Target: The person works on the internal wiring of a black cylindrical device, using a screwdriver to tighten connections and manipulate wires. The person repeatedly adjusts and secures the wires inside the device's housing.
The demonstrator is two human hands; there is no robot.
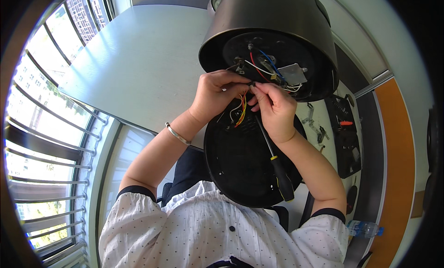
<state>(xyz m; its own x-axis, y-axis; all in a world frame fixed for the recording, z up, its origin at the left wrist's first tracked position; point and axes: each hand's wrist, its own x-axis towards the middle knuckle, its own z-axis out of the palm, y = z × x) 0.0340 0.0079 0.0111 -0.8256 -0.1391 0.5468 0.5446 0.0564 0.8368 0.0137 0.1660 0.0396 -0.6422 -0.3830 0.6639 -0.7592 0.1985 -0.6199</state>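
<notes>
A dark grey rice-cooker-like housing lies tipped on the table, its open underside facing me. Red, blue and white wires and a metal plate show inside. My left hand and my right hand meet at its lower rim, both pinching a small dark wire connector mostly covered by fingertips. Red, yellow and white wires hang below. A round black base cover rests tilted over my lap. Across it lies a screwdriver with a black-and-yellow handle; its shaft runs up beneath my right hand, whose hold on it I cannot tell.
The pale table spreads to the left, beside a barred window. At right are loose metal parts and a black tool case with a red-handled tool. A plastic bottle stands low at the right.
</notes>
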